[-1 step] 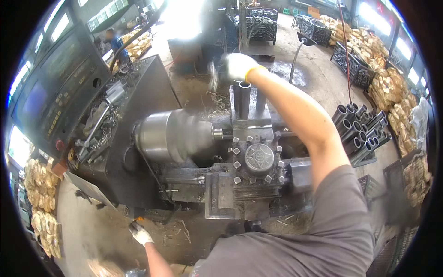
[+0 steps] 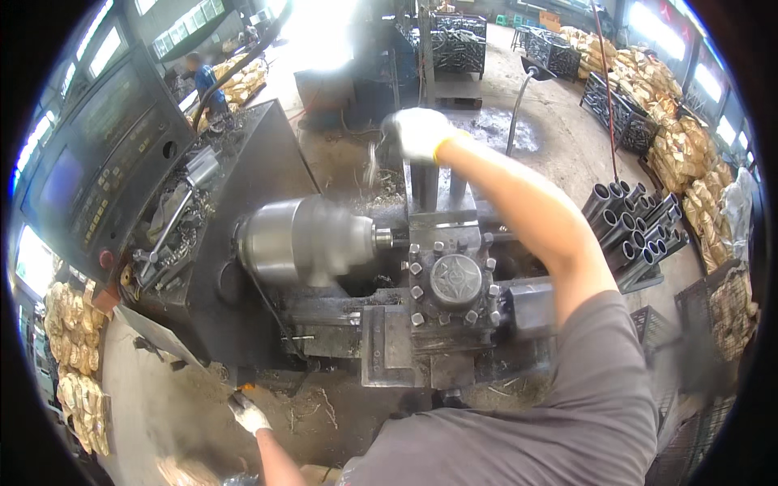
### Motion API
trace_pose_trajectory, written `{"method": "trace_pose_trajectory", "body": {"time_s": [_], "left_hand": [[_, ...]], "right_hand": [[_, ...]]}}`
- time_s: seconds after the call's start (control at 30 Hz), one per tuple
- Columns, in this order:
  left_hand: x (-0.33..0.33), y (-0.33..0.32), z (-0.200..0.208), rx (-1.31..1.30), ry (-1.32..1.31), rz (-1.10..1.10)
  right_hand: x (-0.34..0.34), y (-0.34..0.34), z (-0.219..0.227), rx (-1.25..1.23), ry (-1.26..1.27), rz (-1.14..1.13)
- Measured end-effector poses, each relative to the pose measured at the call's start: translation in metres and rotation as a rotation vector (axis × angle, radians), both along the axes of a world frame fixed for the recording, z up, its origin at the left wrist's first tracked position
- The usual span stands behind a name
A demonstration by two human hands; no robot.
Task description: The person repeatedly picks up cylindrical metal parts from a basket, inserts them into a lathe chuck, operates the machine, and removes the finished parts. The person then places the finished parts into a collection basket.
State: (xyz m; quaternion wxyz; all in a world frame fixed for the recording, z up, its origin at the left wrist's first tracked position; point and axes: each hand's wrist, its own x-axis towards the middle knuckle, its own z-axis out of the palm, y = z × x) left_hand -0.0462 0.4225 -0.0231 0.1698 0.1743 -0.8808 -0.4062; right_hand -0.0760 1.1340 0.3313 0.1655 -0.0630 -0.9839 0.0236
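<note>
My right hand (image 2: 417, 134), in a white glove, is raised over the far side of the lathe, blurred. Its fingers look closed; a thin, smeared grey piece (image 2: 373, 164) hangs beside them, too blurred to name. Just beneath stand upright metal tubes (image 2: 425, 190) behind the square tool post (image 2: 455, 279). To the left, the lathe chuck (image 2: 284, 236) is smeared as if turning, with a short bright workpiece end (image 2: 383, 237) sticking out. Low at the left, my gloved left hand (image 2: 250, 413) has its fingers curled near a small orange piece (image 2: 246, 387); what they grip is hidden.
A bundle of dark tubes (image 2: 636, 227) stands at the right. Metal chips and a wrench-like bar (image 2: 174, 225) lie on the headstock. The control panel (image 2: 97, 174) is at the left. Wrapped sacks (image 2: 681, 154) line the right wall, and a person (image 2: 207, 85) is far left.
My right hand has come down and slightly left, toward the tube tops, and the blurred grey piece beside it has dropped too. My left hand is almost in the same place.
</note>
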Motion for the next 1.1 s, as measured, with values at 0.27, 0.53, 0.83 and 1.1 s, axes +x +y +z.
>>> {"method": "trace_pose_trajectory", "body": {"time_s": [0.27, 0.53, 0.83, 1.1], "left_hand": [[-0.015, -0.038, -0.033, 0.621, -0.077, -0.078], [0.012, -0.022, -0.037, 1.351, -0.203, -0.335], [-0.033, 0.236, 0.111, 0.03, 0.023, -0.447], [-0.096, 0.252, 0.116, 0.319, -0.031, -0.661]], "right_hand": [[0.073, 0.073, -0.214, -0.343, -0.458, 0.482], [0.112, 0.128, -0.217, -0.104, -0.834, 0.192], [-0.006, -0.027, -0.128, -0.48, -0.871, 0.232], [0.029, 0.014, -0.135, -0.429, -0.993, 0.363]]}}
